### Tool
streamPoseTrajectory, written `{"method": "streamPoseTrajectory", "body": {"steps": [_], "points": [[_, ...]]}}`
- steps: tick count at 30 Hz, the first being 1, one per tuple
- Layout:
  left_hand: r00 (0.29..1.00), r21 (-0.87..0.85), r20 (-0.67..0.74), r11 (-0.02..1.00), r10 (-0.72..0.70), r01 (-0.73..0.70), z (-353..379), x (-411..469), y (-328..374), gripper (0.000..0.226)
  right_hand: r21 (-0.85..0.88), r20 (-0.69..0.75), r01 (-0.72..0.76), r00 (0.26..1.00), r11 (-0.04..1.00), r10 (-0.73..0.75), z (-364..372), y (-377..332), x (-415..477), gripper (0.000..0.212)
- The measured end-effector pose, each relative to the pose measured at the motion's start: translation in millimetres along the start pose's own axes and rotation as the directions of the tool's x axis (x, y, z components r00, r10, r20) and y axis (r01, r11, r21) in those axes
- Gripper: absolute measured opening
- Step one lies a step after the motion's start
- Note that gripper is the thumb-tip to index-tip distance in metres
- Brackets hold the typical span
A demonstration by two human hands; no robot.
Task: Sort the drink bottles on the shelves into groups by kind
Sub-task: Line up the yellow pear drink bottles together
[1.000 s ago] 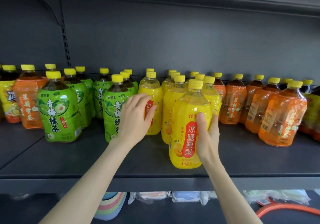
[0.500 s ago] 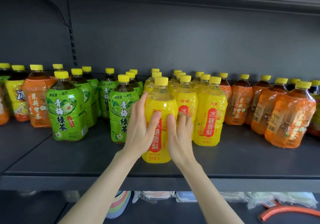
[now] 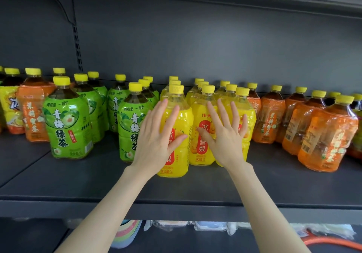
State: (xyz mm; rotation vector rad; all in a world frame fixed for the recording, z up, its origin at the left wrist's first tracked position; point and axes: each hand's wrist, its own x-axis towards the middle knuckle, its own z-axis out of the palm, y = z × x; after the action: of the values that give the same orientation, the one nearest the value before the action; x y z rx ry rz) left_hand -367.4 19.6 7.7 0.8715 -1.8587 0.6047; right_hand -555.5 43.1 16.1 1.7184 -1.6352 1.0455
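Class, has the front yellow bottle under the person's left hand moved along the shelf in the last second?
Yes. The front yellow bottle slid left, from nearer the orange bottles to beside the green bottle.

Shelf (image 3: 195,192): dark grey, plain. Front yellow bottle (image 3: 181,135): yellow label with red panel and white characters, yellow cap. Green bottles (image 3: 67,123): bright green labels printed with pale green fruit and dark characters, dark liquid at the neck, yellow caps. Orange bottles (image 3: 329,137): orange labels with pale characters and small green-white motifs, yellow caps.
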Motion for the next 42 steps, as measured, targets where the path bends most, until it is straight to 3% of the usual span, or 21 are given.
{"method": "streamPoseTrajectory", "body": {"steps": [11,16,23,38,42], "points": [[0.998,0.22,0.064,0.975,-0.018,0.003,21.7,8.2,-8.5,0.068,-0.044,-0.052,0.026,0.998,0.999,-0.028,7.3,4.9,-1.8,0.065],[0.981,0.264,0.18,0.964,-0.067,0.018,15.3,13.5,-5.9,0.071,-0.045,-0.052,0.028,0.998,0.999,-0.03,7.0,4.9,-1.1,0.067],[0.925,0.182,0.379,0.982,-0.018,-0.055,-14.5,19.1,-14.0,0.122,-0.016,-0.056,0.03,0.998,0.999,-0.031,6.7,4.5,-1.6,0.069],[0.911,0.268,0.405,0.963,-0.081,-0.033,-15.6,23.5,-5.8,0.121,-0.017,-0.003,0.03,1.0,0.999,-0.03,1.7,1.5,-1.2,0.073],[0.897,0.21,0.431,0.978,-0.103,0.011,-21.3,24.4,0.5,0.116,-0.019,0.02,0.017,1.0,1.0,-0.017,-4.4,-3.0,-0.9,0.075]]}}
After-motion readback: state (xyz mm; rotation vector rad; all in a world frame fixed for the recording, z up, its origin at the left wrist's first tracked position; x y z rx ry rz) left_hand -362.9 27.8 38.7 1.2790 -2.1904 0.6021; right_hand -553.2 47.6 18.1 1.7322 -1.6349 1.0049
